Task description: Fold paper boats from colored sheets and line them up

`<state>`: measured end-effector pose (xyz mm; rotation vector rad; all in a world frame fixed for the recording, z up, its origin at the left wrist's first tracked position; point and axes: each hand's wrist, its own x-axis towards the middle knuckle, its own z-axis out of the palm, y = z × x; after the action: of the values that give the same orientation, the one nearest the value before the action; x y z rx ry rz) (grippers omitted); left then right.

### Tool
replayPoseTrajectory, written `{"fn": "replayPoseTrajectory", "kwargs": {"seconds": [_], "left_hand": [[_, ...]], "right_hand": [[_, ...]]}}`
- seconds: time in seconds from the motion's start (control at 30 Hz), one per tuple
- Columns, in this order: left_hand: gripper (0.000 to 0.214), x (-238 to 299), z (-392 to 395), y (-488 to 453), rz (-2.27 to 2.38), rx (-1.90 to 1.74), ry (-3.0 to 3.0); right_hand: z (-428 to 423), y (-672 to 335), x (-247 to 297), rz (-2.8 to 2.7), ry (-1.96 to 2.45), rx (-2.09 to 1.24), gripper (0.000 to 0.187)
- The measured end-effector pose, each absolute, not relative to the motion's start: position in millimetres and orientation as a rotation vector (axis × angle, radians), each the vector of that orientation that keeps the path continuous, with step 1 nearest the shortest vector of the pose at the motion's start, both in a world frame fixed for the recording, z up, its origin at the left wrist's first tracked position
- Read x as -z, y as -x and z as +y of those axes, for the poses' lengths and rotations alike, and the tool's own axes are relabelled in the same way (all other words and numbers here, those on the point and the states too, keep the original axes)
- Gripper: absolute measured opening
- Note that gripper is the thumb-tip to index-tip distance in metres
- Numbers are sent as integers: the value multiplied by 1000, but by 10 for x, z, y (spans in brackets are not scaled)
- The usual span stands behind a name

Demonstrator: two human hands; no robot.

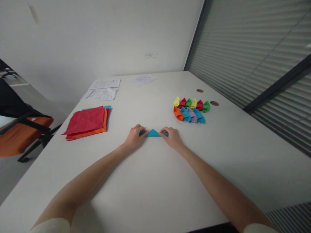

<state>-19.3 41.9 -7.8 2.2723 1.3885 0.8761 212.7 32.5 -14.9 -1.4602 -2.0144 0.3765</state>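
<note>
A small blue folded paper (153,133) lies on the white table, its middle raised to a point like a flat triangle. My left hand (136,136) pinches its left end between thumb and fingers. At the right end, my right hand (171,136) grips it the same way. Parts of both ends are hidden under the fingers. Beyond my right hand sit two rows of folded paper pieces, among them an orange one (178,114), a lilac one (191,115) and a green one (206,106).
A stack of coloured paper sheets, red on top (85,120), lies to the left. Printed sheets (103,89) rest at the table's back left, another (143,80) near the wall. Round holes (214,103) mark the right side. An orange chair (24,132) stands beyond the left edge.
</note>
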Motion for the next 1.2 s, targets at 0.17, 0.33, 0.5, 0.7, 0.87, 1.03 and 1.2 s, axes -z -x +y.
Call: {"fn": "replayPoseTrajectory", "kwargs": {"seconds": [0.17, 0.33, 0.5, 0.7, 0.87, 1.03, 1.2], "left_hand": [[14, 109, 449, 197, 1436, -882, -2279], [12, 88, 438, 201, 1553, -749, -2379], [17, 58, 394, 201, 1481, -655, -2550], [22, 65, 400, 226, 1260, -565, -2729], [19, 55, 422, 250, 1210, -546, -2709], [20, 19, 409, 263, 1171, -583, -2725], [17, 68, 423, 272, 1173, -738, -2582]], "right_hand": [[315, -2039, 116, -1932, 1604, -356, 13], [300, -1987, 80, -1937, 1710, -252, 16], [308, -2070, 68, -1940, 1810, -167, 28], [333, -2173, 101, -2054, 1686, -248, 26], [345, -2214, 102, -2155, 1565, -325, 26], [336, -2231, 97, -2183, 1501, -358, 24], [359, -2231, 147, -2077, 1378, -399, 18]]}}
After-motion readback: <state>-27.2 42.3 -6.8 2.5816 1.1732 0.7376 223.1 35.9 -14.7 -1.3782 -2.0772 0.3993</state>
